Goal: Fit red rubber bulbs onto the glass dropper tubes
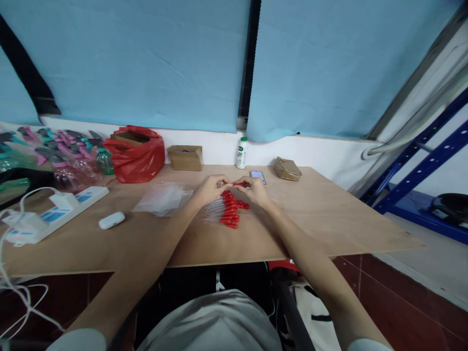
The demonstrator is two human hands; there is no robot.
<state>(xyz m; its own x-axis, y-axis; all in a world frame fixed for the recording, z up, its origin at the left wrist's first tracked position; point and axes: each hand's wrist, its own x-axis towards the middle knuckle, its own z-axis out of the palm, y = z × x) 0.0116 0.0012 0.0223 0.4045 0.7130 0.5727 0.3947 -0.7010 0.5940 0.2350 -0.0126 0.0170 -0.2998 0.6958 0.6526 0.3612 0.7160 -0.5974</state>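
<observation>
Over the middle of the table, my left hand (214,189) and my right hand (255,190) hold one dropper (238,184) level between them. The fingers of my right hand pinch its red rubber bulb. My left fingers are closed around the other end, which they mostly hide. Just below my hands lies a pile of droppers (229,209) with red bulbs and thin clear tubes. Most of their bulbs point right, the tubes left. Clear plastic bags (161,199) lie flat to the left of the pile.
Behind stand a red plastic bag (141,158), a cardboard box (185,158), a white bottle (242,153), a phone (258,176) and a brown package (287,168). A power strip (73,209), white earbud case (111,220) and several spray bottles (69,165) occupy the left.
</observation>
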